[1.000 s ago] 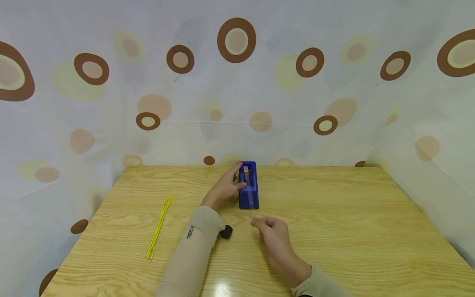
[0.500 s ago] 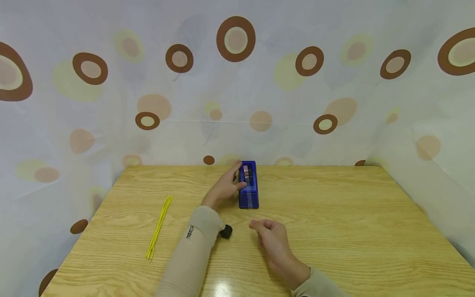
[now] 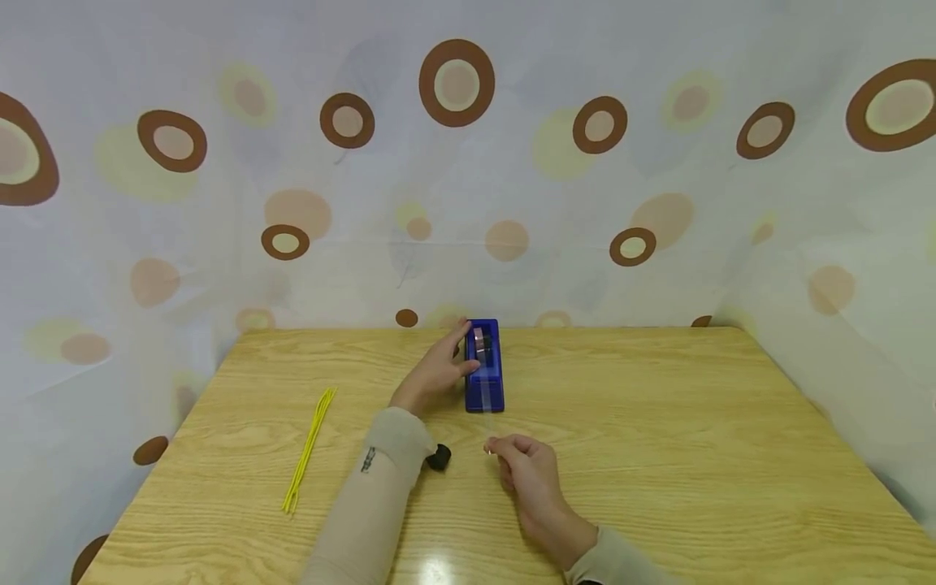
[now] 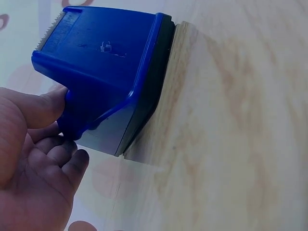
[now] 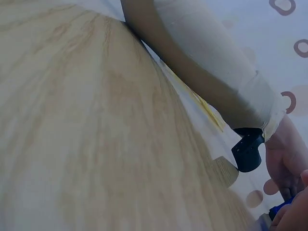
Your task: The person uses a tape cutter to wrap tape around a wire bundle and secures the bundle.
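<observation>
A blue tape dispenser point(image 3: 496, 370) stands near the table's back edge in the head view. My left hand point(image 3: 433, 372) holds it from the left, and in the left wrist view thumb and fingers grip the blue body point(image 4: 108, 53) near its narrow part, below the toothed cutting edge point(image 4: 50, 31). A strip of clear tape point(image 3: 487, 398) runs from the roll over the dispenser's front toward me. At its near end my right hand point(image 3: 536, 485) pinches the tape between thumb and forefinger. Only part of that hand point(image 5: 292, 211) enters the right wrist view, at the lower right corner.
A bundle of thin yellow sticks or wires point(image 3: 309, 451) lies on the wooden table point(image 3: 658, 455) to the left. A black wrist device point(image 3: 439, 457) sits under my left cuff. Behind the table hangs a patterned cloth point(image 3: 512, 179) with brown rings.
My right hand has drawn slightly toward me and left, and the tape strip now runs straighter. The left hand and dispenser keep their place; the head view has shifted a little.
</observation>
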### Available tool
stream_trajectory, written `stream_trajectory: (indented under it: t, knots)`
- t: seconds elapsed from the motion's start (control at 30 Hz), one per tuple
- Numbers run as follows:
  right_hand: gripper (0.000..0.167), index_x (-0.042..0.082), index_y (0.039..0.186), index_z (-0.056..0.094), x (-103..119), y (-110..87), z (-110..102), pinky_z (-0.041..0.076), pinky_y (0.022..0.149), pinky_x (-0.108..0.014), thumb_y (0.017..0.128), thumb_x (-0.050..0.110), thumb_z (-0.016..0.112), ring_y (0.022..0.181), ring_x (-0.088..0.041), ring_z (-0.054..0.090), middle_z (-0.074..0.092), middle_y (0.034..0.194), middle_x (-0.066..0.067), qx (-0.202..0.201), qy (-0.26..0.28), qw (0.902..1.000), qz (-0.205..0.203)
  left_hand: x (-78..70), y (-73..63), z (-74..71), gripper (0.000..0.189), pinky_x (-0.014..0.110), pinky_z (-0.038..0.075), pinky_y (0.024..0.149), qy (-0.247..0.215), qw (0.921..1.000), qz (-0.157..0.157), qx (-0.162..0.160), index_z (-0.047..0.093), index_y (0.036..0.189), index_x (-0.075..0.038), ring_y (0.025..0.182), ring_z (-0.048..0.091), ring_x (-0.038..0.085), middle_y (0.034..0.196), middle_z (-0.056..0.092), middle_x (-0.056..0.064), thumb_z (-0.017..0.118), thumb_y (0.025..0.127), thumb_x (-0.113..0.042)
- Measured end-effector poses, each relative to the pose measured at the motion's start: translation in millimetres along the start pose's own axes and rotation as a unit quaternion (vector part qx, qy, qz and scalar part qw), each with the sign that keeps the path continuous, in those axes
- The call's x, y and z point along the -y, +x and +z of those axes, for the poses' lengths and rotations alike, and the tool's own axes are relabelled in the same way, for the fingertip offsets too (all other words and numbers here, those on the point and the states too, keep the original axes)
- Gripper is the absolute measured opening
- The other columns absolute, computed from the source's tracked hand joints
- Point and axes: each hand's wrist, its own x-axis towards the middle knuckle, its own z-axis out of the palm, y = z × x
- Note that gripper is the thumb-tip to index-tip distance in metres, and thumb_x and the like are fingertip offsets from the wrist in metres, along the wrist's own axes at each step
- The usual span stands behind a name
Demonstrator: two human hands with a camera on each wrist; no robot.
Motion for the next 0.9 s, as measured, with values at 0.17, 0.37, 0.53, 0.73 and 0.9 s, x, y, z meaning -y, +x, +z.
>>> stream_trajectory:
  t: [0.17,0.37,0.53,0.73,0.9]
  knots:
    - [0.015,-0.005,0.081,0.071,-3,0.8,0,0.028,0.048,-0.022,0.09,0.006,0.068,0.048,-0.009,0.032,0.042,0.053,0.002,0.003,-0.006,0.9999,-0.012,-1.1,0.1,-2.2,0.074,0.042,0.028,0.114,0.002,1.0,-0.003,-0.002,0.019,0.159,-0.014,0.143,0.029,0.034,0.164,0.009,0.0,0.062,0.099,-0.015]
    - [0.016,-0.005,0.079,0.069,-5,1.5,0,0.028,0.048,-0.022,0.09,0.007,0.068,0.047,-0.009,0.032,0.04,0.053,0.002,0.006,-0.011,0.9997,-0.023,-5.6,-2.9,-4.5,0.072,0.044,0.028,0.113,0.018,0.9998,-0.004,0.002,0.019,0.159,-0.011,0.142,0.03,0.036,0.164,0.011,0.005,0.06,0.1,-0.016]
    - [0.018,-0.009,0.078,0.066,-8,0.4,0,0.026,0.046,-0.021,0.09,0.005,0.067,0.046,-0.008,0.031,0.039,0.052,0.003,0.009,-0.011,0.9994,-0.031,-7.2,-13.2,-4.9,0.068,0.047,0.03,0.112,0.019,0.9998,0.001,0.001,0.022,0.158,-0.01,0.141,0.031,0.038,0.163,0.015,0.009,0.058,0.101,-0.014]
    - [0.017,-0.007,0.079,0.067,-7,0.3,-1,0.027,0.048,-0.022,0.091,0.005,0.066,0.047,-0.008,0.032,0.041,0.055,0.003,0.012,-0.012,0.9994,-0.031,-6.0,-25.4,-11.4,0.066,0.048,0.035,0.109,0.002,0.9998,0.015,-0.012,0.025,0.157,-0.01,0.142,0.032,0.034,0.159,0.027,0.011,0.059,0.101,-0.017]
    - [0.018,-0.008,0.081,0.067,-7,-0.3,-2,0.029,0.048,-0.022,0.092,0.005,0.065,0.048,-0.009,0.033,0.041,0.056,0.002,0.015,-0.013,0.9993,-0.032,-7.3,-33.6,-17.0,0.062,0.045,0.038,0.107,-0.005,0.9991,0.034,-0.024,0.031,0.155,-0.009,0.139,0.039,0.032,0.154,0.038,0.012,0.059,0.101,-0.015]
